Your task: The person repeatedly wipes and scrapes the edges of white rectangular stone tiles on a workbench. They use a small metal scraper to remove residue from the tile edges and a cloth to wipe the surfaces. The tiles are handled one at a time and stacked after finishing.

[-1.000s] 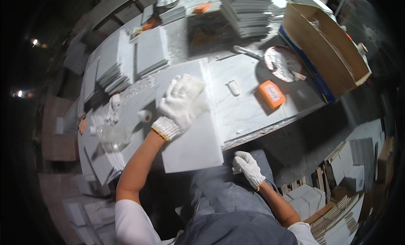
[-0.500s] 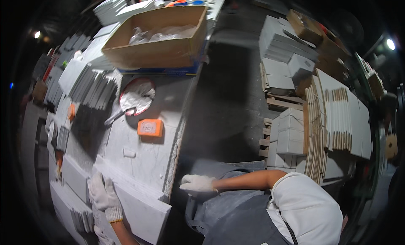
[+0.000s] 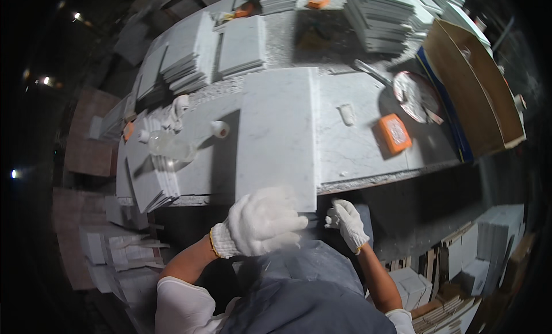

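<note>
Both gloved hands are working the near edge of a white marble slab [image 3: 279, 135] that is lying flat on the table [image 3: 356, 156]. The left hand [image 3: 261, 222] is reaching in from the lower left, bare forearm angled up toward the slab, wrist roughly level; its fingers are curled loosely together over the slab's near edge, and it is blurred, so whether they are actually clamping the stone I cannot tell. The right hand [image 3: 347, 220] is coming up from the lower right, forearm rising steeply, palm turned toward the slab's near right corner; its fingers are slightly parted and bent, sitting just beside that corner, and contact is too close to call.

The slab is a long rectangle, and its long axis is running straight away from the person, near end overhanging the table's front edge, far end pointing at the stacks of grey tiles [image 3: 190, 55] at the back. It is resting on top of the marble surface, not tilted.

To its right, an orange block [image 3: 394, 133] is lying on the table, and beyond that a round plate [image 3: 417, 95] is sitting next to an open cardboard box [image 3: 477, 92]. To the left, a clear plastic bottle [image 3: 167, 145] is lying on its side.
</note>
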A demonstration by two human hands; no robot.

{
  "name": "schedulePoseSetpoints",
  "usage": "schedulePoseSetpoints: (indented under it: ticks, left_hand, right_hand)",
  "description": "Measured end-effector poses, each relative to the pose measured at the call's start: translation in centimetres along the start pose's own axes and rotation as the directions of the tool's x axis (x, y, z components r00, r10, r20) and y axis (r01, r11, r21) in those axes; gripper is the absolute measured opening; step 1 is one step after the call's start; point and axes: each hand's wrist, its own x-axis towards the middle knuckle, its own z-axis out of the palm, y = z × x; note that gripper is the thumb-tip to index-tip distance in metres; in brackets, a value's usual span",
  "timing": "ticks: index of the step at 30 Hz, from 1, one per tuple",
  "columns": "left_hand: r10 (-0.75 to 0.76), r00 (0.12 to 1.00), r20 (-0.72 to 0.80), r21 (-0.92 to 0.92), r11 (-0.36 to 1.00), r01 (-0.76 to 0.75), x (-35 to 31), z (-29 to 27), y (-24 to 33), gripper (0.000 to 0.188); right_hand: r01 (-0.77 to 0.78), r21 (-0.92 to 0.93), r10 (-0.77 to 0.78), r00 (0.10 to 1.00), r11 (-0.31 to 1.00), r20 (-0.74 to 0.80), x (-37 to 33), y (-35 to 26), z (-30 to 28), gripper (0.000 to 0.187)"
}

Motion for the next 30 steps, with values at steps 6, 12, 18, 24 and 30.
schedulePoseSetpoints:
  ticks: [6,12,18,24,30]
  left_hand:
    - [-0.222,0.975,-0.012,0.555,0.810,0.191,0.9,-1.5,-8.8,0.065]
    - [-0.276,0.960,-0.045,0.465,0.845,0.265,10.0,-2.0,-17.5,0.085]
    - [-0.021,0.996,0.082,0.489,0.872,-0.021,10.4,1.1,-6.5,0.086]
    - [0.338,0.916,0.214,-0.428,0.876,-0.223,5.1,2.8,4.0,0.061]
    - [0.056,0.993,0.105,-0.468,0.884,0.000,2.2,-0.5,2.2,0.031]
  right_hand:
    - [-0.002,-0.049,0.003,1.000,0.999,0.006,0.2,0.4,0.1,0.035]
    - [0.032,-0.135,-0.039,0.998,0.990,-0.045,0.2,0.6,0.7,0.033]
    - [0.011,-0.024,-0.013,0.997,1.000,-0.071,-0.7,-0.7,2.2,0.030]
    - [-0.053,-0.086,0.050,0.998,0.995,-0.031,-0.3,-1.6,1.7,0.026]
    - [-0.074,-0.088,0.066,0.994,0.993,-0.090,0.8,-0.7,1.1,0.029]
